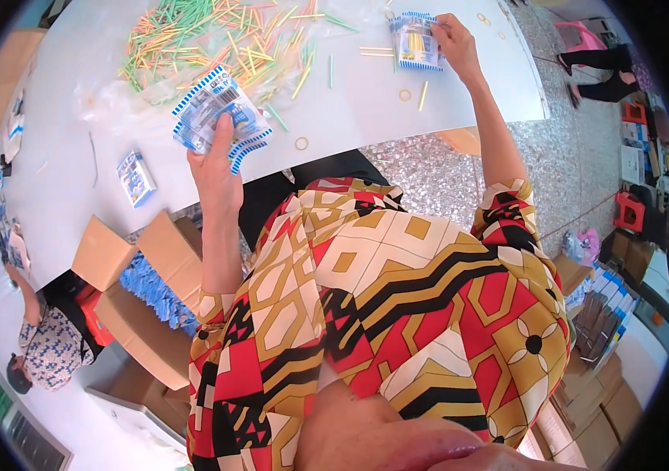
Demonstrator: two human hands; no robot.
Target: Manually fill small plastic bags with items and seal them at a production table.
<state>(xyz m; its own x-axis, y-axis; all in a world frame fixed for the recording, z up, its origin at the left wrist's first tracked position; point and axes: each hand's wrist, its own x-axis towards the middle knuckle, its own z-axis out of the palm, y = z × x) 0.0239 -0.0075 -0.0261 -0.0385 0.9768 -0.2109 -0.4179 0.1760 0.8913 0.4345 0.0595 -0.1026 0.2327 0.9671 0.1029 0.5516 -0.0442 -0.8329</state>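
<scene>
My left hand (218, 174) is closed round a few blue-and-white plastic packets (213, 98), its thumb pressed on their printed face. Farther right over the white table (334, 122), my right hand (458, 49) pinches the right edge of another blue-and-white packet (416, 43). Yellow sticks show through that packet's clear window. Thin green, yellow and pink sticks (193, 39) lie in a loose heap on clear plastic at the far left. A single stick (423, 96) and a rubber band (405, 95) rest below the right packet. Beside my left hand lies one more packet (137, 179).
An open cardboard box (142, 337) stuffed with blue packets (154, 290) stands by the table's near left edge. Another person (52, 345) sits at the left. Someone's dark-trousered legs (601, 71) show at the far right, near a red stool (629, 210) and stacked goods.
</scene>
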